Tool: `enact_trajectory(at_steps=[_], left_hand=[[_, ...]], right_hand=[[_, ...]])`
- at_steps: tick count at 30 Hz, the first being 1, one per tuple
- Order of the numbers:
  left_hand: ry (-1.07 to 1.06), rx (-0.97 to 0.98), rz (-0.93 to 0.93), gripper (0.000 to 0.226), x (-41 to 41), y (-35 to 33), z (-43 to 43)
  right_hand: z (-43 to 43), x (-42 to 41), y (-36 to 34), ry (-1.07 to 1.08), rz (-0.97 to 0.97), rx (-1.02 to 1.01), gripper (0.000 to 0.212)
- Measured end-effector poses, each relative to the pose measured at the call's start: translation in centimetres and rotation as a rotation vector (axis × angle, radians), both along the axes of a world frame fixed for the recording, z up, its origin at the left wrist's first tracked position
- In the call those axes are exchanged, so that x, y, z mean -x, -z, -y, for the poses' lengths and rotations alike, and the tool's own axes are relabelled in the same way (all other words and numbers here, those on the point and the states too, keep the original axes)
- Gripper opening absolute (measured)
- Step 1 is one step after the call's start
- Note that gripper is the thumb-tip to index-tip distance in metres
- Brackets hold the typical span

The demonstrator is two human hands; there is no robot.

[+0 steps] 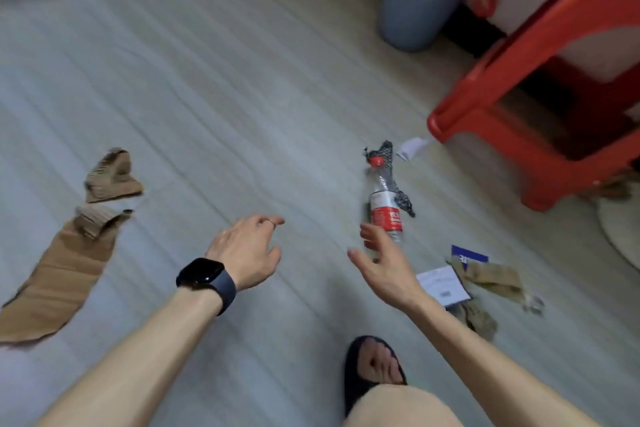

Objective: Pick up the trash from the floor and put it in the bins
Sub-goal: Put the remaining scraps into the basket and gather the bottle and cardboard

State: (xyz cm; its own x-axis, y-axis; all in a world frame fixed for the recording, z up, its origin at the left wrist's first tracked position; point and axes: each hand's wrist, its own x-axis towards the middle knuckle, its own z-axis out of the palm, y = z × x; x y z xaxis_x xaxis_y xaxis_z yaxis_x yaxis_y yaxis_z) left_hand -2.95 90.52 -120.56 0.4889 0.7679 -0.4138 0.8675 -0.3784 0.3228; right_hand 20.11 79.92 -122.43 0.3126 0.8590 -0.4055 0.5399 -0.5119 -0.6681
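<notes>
Left grip (246, 250) (palm down) and right grip (384, 260) stretch forward, loosely spread, holding nothing.

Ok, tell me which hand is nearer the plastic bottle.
Right. The right hand reaches at the base of the plastic bottle; the left hand hovers open, farther off to its left.

Views: one, head-worn, wide-angle | Aim: faced forward and steeply down onto the floor (242, 80) | Range: near; left hand (246, 250) and right hand (384, 263) sat mid-frame, arms running up from the lower edge.
</notes>
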Motion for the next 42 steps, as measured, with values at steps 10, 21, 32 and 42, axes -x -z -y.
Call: enact_trajectory(at_steps=[10, 21, 32, 42], left_hand=[[0.145, 0.208, -0.109, 0.058, -8.4, 7.2, 3.1], [0.227, 0.253, -0.110, 0.059, -13.2, 8.7, 4.3], [0.126, 0.548, 0.140, 0.016, -17.6, 8.7, 5.9], [0.015, 0.446, 0.101, 0.014, -14.7, 10.5, 3.8]], right_hand=[[7.5, -14.9, 5.0, 0.406, 0.357, 0.269, 0.061], [8.9, -12.5, 7.8, 0.438, 0.055, 0.448, 0.059], [9.2, -10.7, 4.8, 0.735, -0.550, 0.076, 0.013], [12.9, -20.3, 7.2, 0.634, 0.351, 0.675, 0.071]])
